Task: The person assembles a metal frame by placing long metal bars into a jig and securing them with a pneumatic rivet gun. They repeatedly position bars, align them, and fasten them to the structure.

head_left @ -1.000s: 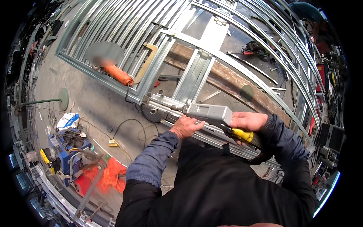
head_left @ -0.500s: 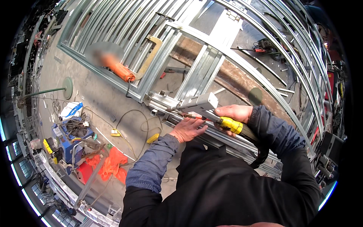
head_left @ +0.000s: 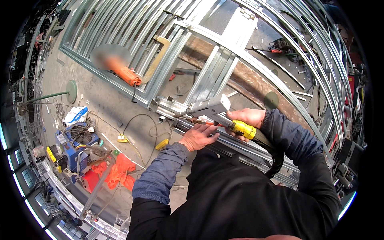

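My right hand (head_left: 248, 120) is closed around the yellow grip of a welding gun (head_left: 210, 106). The gun has a boxy grey head, a thin red tube below it and a thick black cable trailing back past my right forearm. Its narrow nozzle points left, close to the corner of a galvanized steel frame (head_left: 170, 105). Just under the gun's nozzle and red tube, my left hand (head_left: 197, 138) lies on the steel profiles, fingers stretched out and thumb apart. What its fingertips touch is partly hidden.
An orange-bodied power tool (head_left: 127, 75) lies on the frame beside a brass-coloured clamp (head_left: 158, 60). On the floor at left are a blue machine (head_left: 76, 154), orange cloth (head_left: 121, 172), yellow connectors (head_left: 162, 144) and loose cables. A brown beam (head_left: 252, 78) runs beneath the frame.
Both hands and the welding gun stay almost in place; the gun's head has shifted very slightly. The whole view has moved a little.
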The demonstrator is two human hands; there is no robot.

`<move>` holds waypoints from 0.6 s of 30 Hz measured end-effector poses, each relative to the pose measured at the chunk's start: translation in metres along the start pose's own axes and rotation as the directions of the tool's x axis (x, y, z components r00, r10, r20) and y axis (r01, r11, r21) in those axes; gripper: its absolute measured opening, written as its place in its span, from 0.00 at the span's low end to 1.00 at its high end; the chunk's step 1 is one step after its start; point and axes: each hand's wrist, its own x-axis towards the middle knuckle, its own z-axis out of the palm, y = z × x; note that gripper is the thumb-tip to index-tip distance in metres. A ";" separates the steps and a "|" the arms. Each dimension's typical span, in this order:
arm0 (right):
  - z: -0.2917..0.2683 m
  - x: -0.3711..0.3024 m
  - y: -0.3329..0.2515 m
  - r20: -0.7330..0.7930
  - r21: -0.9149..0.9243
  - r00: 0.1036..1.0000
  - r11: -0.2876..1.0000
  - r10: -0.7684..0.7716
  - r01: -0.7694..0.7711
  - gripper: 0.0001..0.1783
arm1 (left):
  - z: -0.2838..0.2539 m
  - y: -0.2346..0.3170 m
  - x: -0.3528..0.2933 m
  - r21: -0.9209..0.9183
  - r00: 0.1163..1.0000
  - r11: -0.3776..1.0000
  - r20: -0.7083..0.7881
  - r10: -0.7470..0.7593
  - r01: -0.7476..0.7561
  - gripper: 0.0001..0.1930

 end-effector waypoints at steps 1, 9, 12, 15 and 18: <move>-0.002 0.001 0.001 0.006 0.001 1.000 1.000 0.006 -0.006 0.37 | -0.001 0.000 0.001 0.003 1.000 1.000 -0.003 0.005 -0.005 0.19; -0.001 -0.001 -0.002 -0.013 -0.054 1.000 0.998 0.018 -0.019 0.38 | -0.003 0.001 0.003 0.011 1.000 1.000 -0.008 0.002 -0.002 0.20; 0.000 -0.002 -0.003 -0.017 -0.047 0.999 0.998 0.031 -0.032 0.38 | -0.002 0.002 0.001 0.016 1.000 1.000 0.014 -0.007 0.006 0.20; -0.004 -0.001 0.001 -0.002 -0.043 1.000 0.999 0.024 -0.024 0.38 | -0.001 0.001 0.001 0.022 1.000 1.000 0.004 -0.005 0.005 0.20; -0.005 -0.002 0.003 -0.003 -0.049 1.000 0.999 0.009 -0.009 0.38 | 0.001 0.001 -0.001 0.026 0.999 1.000 0.029 -0.017 0.016 0.20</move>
